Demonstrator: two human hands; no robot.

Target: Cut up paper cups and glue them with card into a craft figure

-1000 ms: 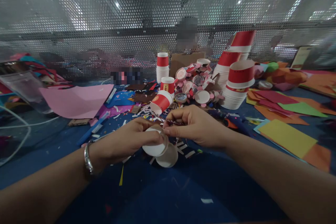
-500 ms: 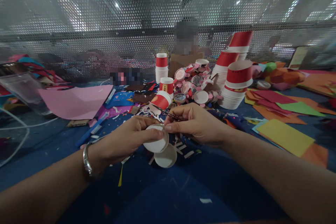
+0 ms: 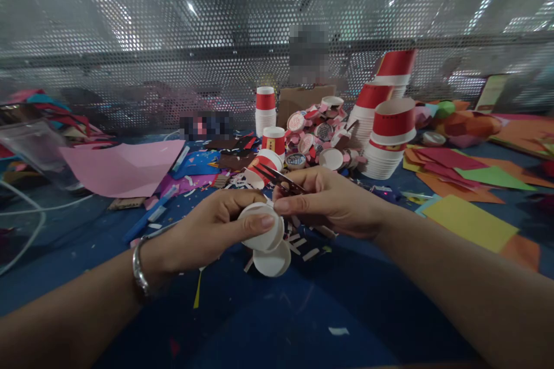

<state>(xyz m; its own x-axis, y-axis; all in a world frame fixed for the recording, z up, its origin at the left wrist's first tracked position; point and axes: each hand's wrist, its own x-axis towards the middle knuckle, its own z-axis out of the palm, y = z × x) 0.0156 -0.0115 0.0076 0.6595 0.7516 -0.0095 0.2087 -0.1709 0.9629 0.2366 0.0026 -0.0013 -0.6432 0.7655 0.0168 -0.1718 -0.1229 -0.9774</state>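
Pinching white disc (image 3: 260,241), left hand (image 3: 220,222), right hand (image 3: 331,203) at rim, holding scissors (image 3: 289,183)

Round white disc (image 3: 262,241), thin-edged, pinched under the thumb of the left hand (image 3: 220,222), flat face tilted upward; dark slim scissors (image 3: 280,179) in the right hand (image 3: 331,202), blades slightly parted, pointing away and leftward; second white disc (image 3: 270,263), partly overlapped in view, on the blue table (image 3: 242,326).

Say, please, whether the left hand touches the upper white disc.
Touching: in the head view, the left hand has its thumb laid across the upper white disc.
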